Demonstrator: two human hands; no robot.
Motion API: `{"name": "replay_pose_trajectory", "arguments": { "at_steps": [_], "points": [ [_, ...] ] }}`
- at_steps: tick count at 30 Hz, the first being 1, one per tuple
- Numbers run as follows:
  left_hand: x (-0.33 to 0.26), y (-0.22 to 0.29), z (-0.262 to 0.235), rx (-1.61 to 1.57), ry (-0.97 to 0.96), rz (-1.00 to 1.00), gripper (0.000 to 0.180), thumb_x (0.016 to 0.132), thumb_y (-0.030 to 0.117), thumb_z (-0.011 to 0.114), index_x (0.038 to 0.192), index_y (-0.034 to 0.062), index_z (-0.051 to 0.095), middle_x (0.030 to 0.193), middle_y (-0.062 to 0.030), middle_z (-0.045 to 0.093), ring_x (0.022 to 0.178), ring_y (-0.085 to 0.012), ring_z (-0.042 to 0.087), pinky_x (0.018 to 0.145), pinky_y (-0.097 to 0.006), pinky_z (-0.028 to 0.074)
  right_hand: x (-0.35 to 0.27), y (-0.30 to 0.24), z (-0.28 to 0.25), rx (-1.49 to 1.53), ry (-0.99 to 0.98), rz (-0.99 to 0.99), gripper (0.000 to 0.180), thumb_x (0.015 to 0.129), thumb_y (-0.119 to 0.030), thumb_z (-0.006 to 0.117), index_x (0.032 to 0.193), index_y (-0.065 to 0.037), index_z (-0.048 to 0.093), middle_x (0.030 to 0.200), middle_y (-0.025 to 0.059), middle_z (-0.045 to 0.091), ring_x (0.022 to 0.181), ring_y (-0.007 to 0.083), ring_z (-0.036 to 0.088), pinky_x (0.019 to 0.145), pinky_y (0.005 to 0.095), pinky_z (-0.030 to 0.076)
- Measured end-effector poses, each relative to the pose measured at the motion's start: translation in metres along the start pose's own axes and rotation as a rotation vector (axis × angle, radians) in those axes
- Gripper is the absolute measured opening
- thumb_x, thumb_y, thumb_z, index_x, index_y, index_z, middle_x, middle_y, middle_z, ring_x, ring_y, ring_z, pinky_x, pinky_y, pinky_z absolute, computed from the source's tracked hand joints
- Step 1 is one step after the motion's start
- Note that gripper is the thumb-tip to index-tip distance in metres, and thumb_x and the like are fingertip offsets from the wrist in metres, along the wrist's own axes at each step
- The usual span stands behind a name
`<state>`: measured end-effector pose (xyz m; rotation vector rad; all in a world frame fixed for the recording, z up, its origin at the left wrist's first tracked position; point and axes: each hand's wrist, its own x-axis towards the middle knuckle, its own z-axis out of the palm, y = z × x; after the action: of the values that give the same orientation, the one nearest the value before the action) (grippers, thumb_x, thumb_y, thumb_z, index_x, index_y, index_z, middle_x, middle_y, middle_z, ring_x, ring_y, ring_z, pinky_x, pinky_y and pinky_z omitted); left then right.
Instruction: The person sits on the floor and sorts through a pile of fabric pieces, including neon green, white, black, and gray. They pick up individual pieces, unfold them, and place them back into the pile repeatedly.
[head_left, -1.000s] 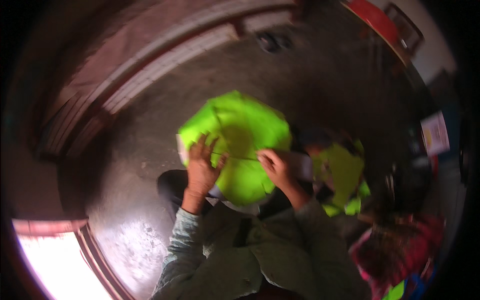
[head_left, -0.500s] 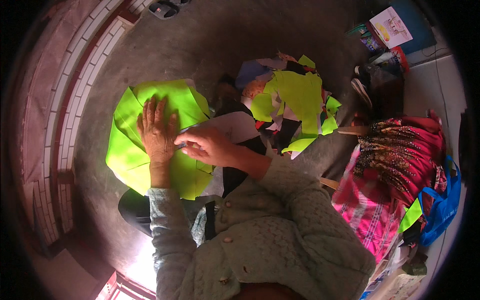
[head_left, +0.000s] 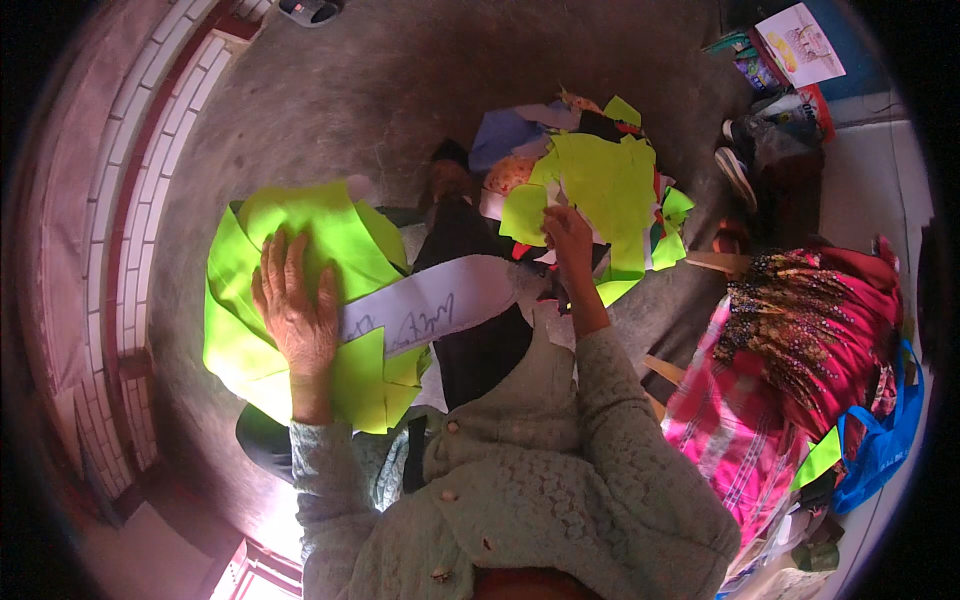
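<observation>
My left hand lies flat, fingers stretched, on a neon yellow-green stack of cloth at the left. A long white sole-shaped template with handwriting on it sticks out from the cloth, its rounded end to the right. Over the near edge of a scrap heap, my right hand is closed in a pinch. A small pale scrap shows at its fingertips. The heap's large yellow-green cloth piece lies just beyond that hand, among black, white, red and blue-grey scraps.
Pink and patterned fabric is piled at the right, beside a blue bag. Wooden legs jut out from under it. Shoes and packages stand at the far right. A grey slipper lies at the far left.
My right hand has moved right, from beside my left hand to the scrap heap. The white template is now more exposed. My left hand stays on the cloth.
</observation>
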<state>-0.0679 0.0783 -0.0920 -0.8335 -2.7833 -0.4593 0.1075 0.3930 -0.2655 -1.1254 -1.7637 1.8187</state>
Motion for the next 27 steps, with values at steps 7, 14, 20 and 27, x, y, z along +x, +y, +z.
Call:
{"name": "replay_pose_trajectory", "arguments": {
  "at_steps": [7,14,20,27],
  "points": [
    [0.006,0.005,-0.002,-0.001,-0.04,0.003,0.045,0.089,0.025,0.056,0.13,0.0062,0.053,0.142,-0.0139,0.046,0.133,-0.0321,0.038,0.111,-0.044,0.025,0.016,0.124,-0.072,-0.43,0.258,-0.126,0.016,0.086,-0.017,0.061,0.09,-0.002,0.065,0.08,0.0092,0.065,0.072,0.0245,0.063,0.07,0.0379,0.052],
    [0.004,0.005,-0.002,0.025,-0.09,-0.017,0.049,0.092,0.031,0.051,0.133,0.0034,0.049,0.142,-0.0173,0.044,0.134,-0.0353,0.036,0.111,-0.048,0.024,0.049,0.119,-0.112,-0.978,0.444,-0.096,0.072,0.067,-0.023,0.081,0.127,-0.003,0.047,0.132,0.0237,0.046,0.123,0.0392,0.042,0.098,0.0504,0.037],
    [0.004,0.005,-0.001,0.003,-0.115,-0.029,0.05,0.093,0.032,0.048,0.134,0.0033,0.047,0.143,-0.0184,0.041,0.133,-0.0366,0.036,0.11,-0.048,0.024,0.072,0.105,-0.108,-1.311,0.338,-0.09,0.094,0.069,-0.036,0.08,0.141,-0.002,0.033,0.141,0.0269,0.037,0.13,0.0411,0.037,0.101,0.0548,0.035],
    [0.006,0.005,0.0,0.019,-0.137,-0.059,0.053,0.094,0.038,0.045,0.134,0.0025,0.047,0.143,-0.0185,0.04,0.133,-0.0372,0.035,0.11,-0.048,0.025,0.097,0.117,-0.124,-1.241,0.166,-0.105,0.092,0.069,-0.039,0.079,0.14,-0.001,0.034,0.137,0.0281,0.041,0.124,0.0432,0.044,0.099,0.0493,0.04]
  ]
}}
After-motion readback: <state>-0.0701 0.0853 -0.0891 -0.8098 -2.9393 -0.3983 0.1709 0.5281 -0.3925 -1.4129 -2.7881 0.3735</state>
